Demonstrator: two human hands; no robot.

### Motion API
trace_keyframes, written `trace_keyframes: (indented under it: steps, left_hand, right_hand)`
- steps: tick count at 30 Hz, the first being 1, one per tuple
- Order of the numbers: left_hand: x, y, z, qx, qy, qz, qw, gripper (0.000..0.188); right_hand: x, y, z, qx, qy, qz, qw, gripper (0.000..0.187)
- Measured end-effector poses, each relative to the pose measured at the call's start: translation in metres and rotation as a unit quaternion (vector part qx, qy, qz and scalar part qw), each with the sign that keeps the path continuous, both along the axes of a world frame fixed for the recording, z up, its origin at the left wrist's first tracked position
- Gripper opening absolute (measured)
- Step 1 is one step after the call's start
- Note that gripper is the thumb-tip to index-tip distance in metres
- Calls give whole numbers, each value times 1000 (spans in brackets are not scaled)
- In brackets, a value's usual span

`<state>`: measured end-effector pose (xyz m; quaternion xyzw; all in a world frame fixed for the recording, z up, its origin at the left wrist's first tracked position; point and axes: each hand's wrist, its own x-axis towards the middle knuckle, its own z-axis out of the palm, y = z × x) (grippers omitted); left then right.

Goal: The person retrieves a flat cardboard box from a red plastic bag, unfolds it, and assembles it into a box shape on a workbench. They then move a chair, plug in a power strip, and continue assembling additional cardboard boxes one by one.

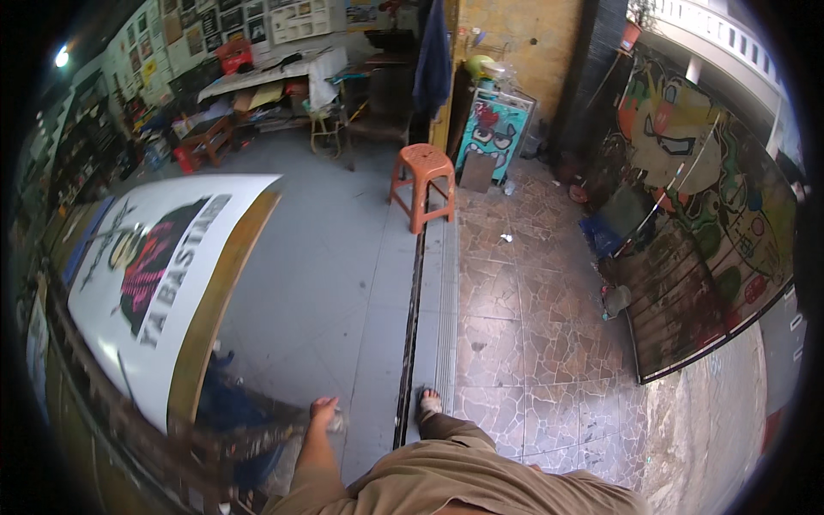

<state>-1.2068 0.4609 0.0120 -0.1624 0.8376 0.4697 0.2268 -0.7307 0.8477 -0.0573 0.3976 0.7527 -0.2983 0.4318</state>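
Observation:
My left hand (324, 412) hangs low beside my body, over the grey floor. Its fingers are small and partly turned away, so I cannot tell whether they are curled round anything. A blurred pale shape, which I cannot make out, shows just beside and behind it. To its left, the nearest large thing is a white printed sheet (184, 257) with a dark, red and pink figure and lettering. It lies on a wooden board (206, 343) raised on a dark stand. My right hand does not show. My sandalled foot (429, 401) is by the floor track.
An orange plastic stool (422, 184) stands ahead, at the dark floor track (415, 318). Beyond it is a turquoise painted cabinet (492, 136). A painted panel (699, 232) leans at the right, near a blue bag (601, 233). A cluttered table (283, 73) stands far left.

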Motion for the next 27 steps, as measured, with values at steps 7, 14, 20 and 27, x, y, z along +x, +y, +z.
trace_keyframes:
  steps: [7, 14, 20, 27]
  left_hand:
    - [-86, 22, 8, -157, -210, -36, 964, 38]
    - [-183, 39, -22, -50, -294, 114, 948, 36]
    - [-382, 122, -44, -41, -220, 179, 958, 33]
    - [-636, 312, 1, 54, -69, -23, 996, 49]
  right_hand:
    - [-129, 84, 28, -14, -4, -36, 999, 38]
    - [-451, 215, 5, 31, -1, -104, 994, 36]
    - [-683, 255, 48, -16, 261, -293, 920, 32]
    - [-801, 307, 47, -42, 230, -304, 923, 28]
